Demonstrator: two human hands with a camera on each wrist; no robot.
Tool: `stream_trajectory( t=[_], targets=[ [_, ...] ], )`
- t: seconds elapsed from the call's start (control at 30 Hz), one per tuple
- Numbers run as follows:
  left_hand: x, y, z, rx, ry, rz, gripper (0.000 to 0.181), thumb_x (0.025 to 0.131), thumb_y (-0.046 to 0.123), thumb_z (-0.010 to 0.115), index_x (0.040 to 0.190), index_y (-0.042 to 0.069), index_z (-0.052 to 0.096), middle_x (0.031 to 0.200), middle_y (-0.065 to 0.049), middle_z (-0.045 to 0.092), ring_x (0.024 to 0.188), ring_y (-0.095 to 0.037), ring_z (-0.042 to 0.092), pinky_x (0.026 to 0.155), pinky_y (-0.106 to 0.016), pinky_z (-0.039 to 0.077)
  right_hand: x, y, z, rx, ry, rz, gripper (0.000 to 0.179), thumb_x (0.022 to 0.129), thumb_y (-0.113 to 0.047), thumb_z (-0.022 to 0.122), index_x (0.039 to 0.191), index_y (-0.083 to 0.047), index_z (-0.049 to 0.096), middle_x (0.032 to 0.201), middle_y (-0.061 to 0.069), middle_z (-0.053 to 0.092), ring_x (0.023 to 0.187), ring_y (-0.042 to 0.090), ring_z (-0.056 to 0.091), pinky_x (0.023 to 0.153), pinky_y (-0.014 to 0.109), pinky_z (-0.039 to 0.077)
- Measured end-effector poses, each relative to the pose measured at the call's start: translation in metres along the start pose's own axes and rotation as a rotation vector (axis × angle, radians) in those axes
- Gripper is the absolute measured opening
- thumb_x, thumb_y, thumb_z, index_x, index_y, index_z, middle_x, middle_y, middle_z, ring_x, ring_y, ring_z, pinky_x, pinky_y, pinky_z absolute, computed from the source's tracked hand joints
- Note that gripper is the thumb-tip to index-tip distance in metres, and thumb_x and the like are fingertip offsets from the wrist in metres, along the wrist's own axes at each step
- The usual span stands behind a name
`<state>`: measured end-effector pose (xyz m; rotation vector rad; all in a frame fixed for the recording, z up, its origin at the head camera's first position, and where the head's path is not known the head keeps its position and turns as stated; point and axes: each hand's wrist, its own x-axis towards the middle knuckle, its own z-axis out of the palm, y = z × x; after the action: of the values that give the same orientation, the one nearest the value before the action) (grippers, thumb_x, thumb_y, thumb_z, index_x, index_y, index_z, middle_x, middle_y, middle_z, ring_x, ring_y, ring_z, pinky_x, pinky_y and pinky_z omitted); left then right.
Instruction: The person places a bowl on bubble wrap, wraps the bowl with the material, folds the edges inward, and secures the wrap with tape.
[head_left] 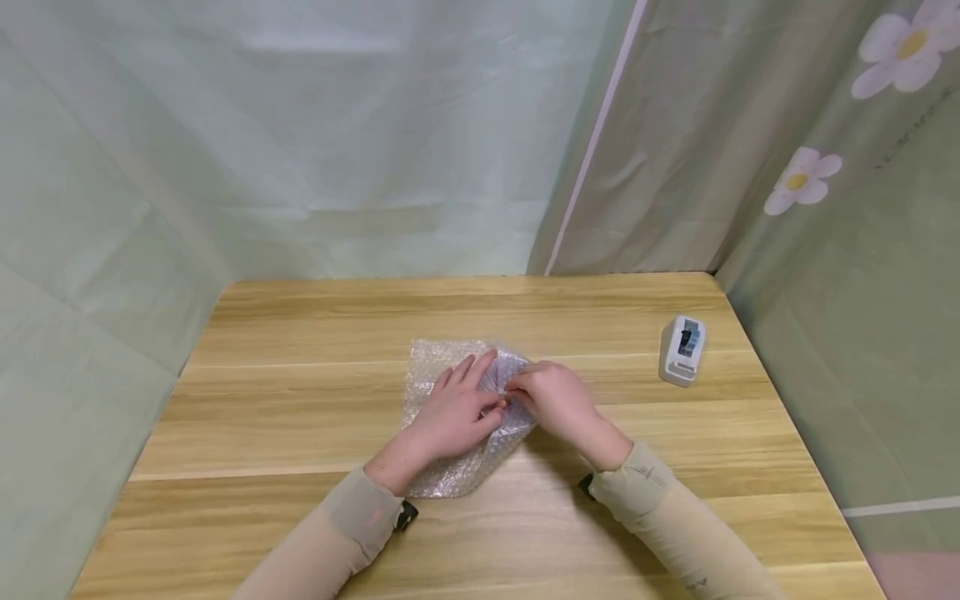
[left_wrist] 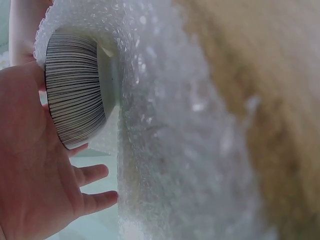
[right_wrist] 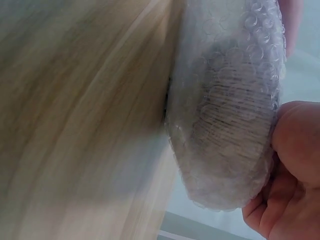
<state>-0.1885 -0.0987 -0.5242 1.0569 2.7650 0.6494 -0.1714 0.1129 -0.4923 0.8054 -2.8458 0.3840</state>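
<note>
A bowl with thin dark lines on its white outside stands on a sheet of bubble wrap. My left hand rests over the bowl's rim with its fingers spread, and in the left wrist view the palm lies beside the lined side. From the right, my right hand pinches the wrap's edge at the rim. In the right wrist view, wrap covers that side of the bowl, its lines showing through. The bowl's inside is mostly hidden by hands and wrap.
A small white tape dispenser stands at the back right of the wooden table. Pale green curtains hang behind the table and along both sides.
</note>
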Motion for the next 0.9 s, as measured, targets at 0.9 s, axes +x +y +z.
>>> stream_trajectory(
  t=[0.9],
  targets=[
    [0.0, 0.0024, -0.0013, 0.012, 0.004, -0.003, 0.033, 0.105, 0.042, 0.055, 0.117, 0.027, 0.082, 0.178, -0.013, 0.018, 0.158, -0.049, 0.023, 0.123, -0.072, 0.022, 0.0013, -0.0096, -0.0055, -0.25, -0.118, -0.037, 0.005, 0.09, -0.019, 0.084, 0.094, -0.022, 0.085, 0.094, 0.0, 0.075, 0.087, 0.023, 0.067, 0.072, 0.04, 0.056]
  ],
)
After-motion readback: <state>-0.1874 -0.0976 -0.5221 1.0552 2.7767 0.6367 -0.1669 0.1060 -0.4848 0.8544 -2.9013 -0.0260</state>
